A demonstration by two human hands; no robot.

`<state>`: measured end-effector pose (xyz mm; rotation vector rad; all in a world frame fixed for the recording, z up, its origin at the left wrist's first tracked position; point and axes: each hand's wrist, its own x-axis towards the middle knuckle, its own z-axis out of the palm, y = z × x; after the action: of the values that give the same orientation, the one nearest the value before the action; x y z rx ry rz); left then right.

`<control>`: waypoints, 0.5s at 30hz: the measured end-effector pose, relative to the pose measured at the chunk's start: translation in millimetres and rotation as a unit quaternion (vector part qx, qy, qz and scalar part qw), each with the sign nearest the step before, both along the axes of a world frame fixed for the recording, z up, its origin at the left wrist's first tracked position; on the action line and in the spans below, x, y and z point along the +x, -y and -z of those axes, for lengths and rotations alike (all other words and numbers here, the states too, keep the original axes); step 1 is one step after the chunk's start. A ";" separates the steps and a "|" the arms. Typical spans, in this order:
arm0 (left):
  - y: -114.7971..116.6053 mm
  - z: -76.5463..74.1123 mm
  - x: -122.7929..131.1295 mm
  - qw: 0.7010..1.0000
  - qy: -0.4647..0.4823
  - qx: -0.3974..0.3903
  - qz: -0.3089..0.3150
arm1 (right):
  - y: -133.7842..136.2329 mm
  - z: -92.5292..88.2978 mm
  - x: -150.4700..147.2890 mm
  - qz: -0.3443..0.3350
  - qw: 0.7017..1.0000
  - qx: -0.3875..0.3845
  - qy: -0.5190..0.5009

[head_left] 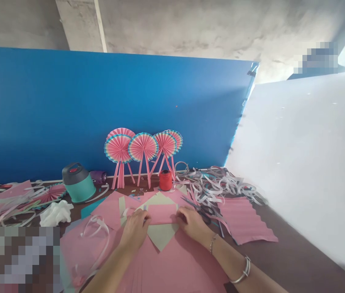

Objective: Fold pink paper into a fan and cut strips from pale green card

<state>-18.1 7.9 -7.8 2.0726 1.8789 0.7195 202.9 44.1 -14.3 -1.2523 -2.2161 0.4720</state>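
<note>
My left hand [135, 228] and my right hand [192, 221] press on the two ends of a folded pink paper strip [161, 213]. Fingers of both hands are curled down onto it, pinching its edges. The strip lies on a beige diamond-shaped card [161, 238], which rests on larger pink sheets [172, 264]. My right wrist wears a thin bracelet and a silver bangle [243, 270].
Several finished pink paper fans [143, 148] lean on a blue board [68, 110]. A red thread spool [165, 180], a teal container [77, 183], a purple object [98, 177], white tissue [55, 212], curled paper strips [218, 183] and a pleated pink sheet [245, 221] surround the work. A white board [313, 162] stands at right.
</note>
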 end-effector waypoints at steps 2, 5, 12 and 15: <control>0.6 -0.3 0.6 1.000 -0.018 -0.001 0.000 | 0.1 0.8 0.2 0.002 1.000 0.001 0.007; 2.6 0.0 2.8 0.997 -0.076 0.009 -0.004 | 2.5 1.3 0.2 0.005 1.000 0.004 0.028; 8.8 -2.7 10.4 0.970 -0.199 0.110 0.082 | 15.2 -8.7 -7.5 -0.052 0.973 0.126 0.187; 9.1 -7.6 11.7 0.961 -0.210 0.092 0.155 | 15.3 -13.5 -9.4 -0.106 0.960 0.122 0.228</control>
<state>-6.5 -1.1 -0.3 2.7359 1.6570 0.4119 193.4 28.7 -0.8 -1.0751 -2.7110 -0.0270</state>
